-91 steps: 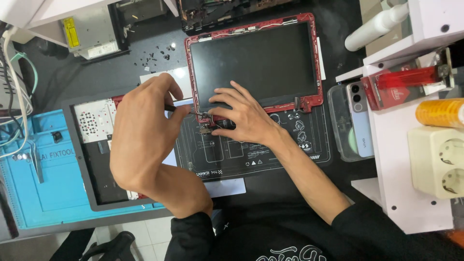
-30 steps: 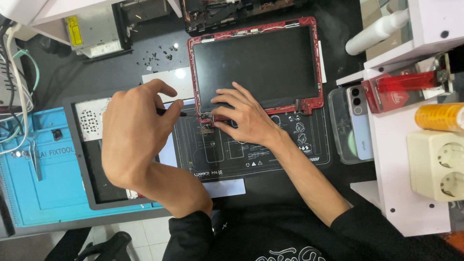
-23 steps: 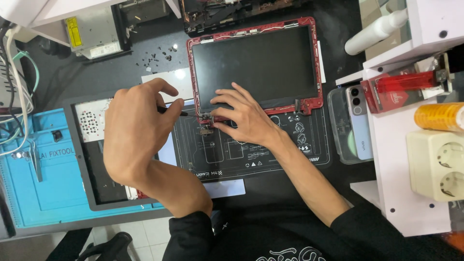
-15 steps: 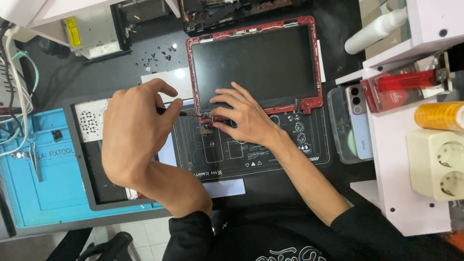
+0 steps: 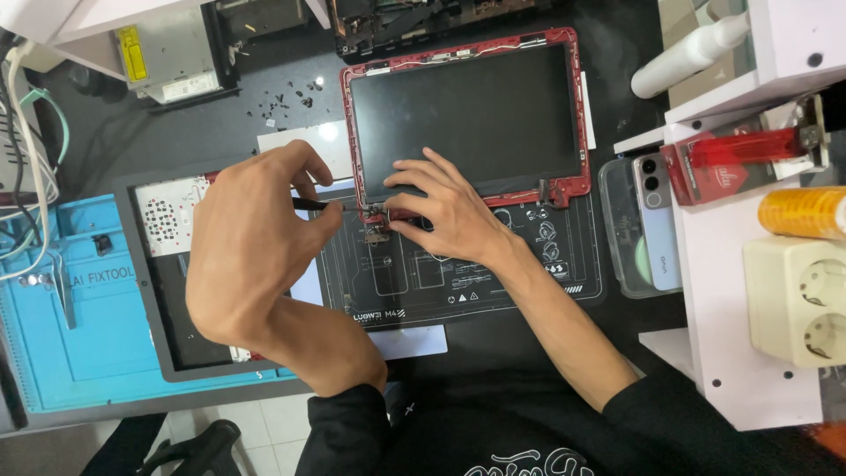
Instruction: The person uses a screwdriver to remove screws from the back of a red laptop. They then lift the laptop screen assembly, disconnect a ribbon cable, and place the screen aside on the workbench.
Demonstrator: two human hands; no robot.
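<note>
From the head camera, looking straight down on a black work mat point(image 5: 493, 282) printed with white outlines, a red-framed laptop screen point(image 5: 467, 119) lies flat with its dark panel up, its lower edge over the mat's upper part. The left hand point(image 5: 256, 247) hovers just left of the frame's lower left corner, fingers curled together and pinching a thin dark tool point(image 5: 322, 204) between thumb and forefinger; the tool's tip points right at the small metal hinge point(image 5: 377, 216) on that corner. The right hand point(image 5: 441, 211) rests on the same corner, fingers spread a little, fingertips point(image 5: 398, 176) pressed on the bottom edge of the panel while the thumb side closes in beside the hinge. Whether it grips anything I cannot tell.

Left of the screen lies a grey tray point(image 5: 163, 291) holding a pale perforated part point(image 5: 167, 216), and beyond that a blue mat point(image 5: 79, 326) with tweezers point(image 5: 60, 286). Above the screen's upper left corner a scatter of tiny black screws point(image 5: 295, 97) sits on the dark bench. Right of the screen, a phone in a clear case point(image 5: 648, 225) lies face down beside a white shelf point(image 5: 740, 291) carrying a red lighter point(image 5: 749, 150), an orange roll point(image 5: 806, 211) and a cream power strip point(image 5: 802, 300). A white bottle point(image 5: 692, 53) lies at the shelf's upper end.
</note>
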